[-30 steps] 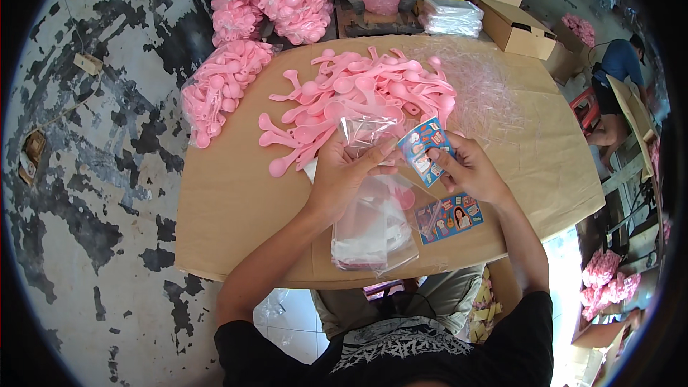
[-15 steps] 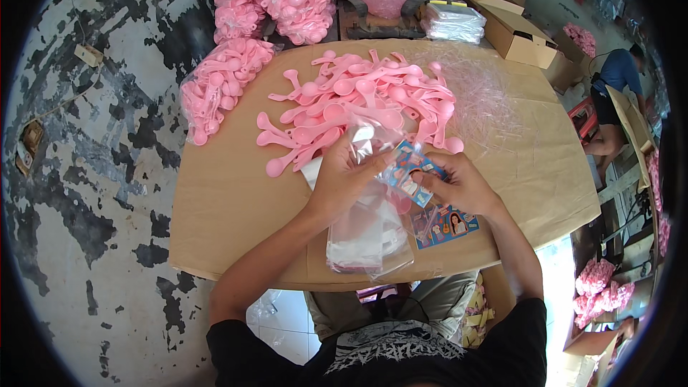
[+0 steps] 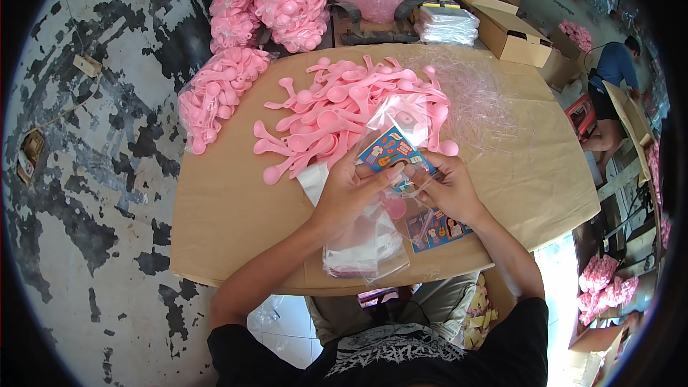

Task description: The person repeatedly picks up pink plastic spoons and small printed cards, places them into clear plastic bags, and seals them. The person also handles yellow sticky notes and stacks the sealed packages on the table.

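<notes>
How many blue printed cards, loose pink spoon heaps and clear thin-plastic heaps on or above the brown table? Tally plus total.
Blue printed cards: 2 visible
Loose pink spoon heap: 1
Clear thin-plastic heap: 1
Total: 4

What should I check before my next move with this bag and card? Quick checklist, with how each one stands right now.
1. Left hand gripping clear bag: ok.
2. Right hand at blue card: ok, by its lower right edge.
3. Card fully inside the bag: cannot tell, fingers hide its lower edge.
4. Second blue card within reach: looks ok, on the table below the right hand.
5. Loose clear bags within reach: looks ok, near the front edge.
6. Pink spoons within reach: looks ok, heaped beyond the hands.
</notes>
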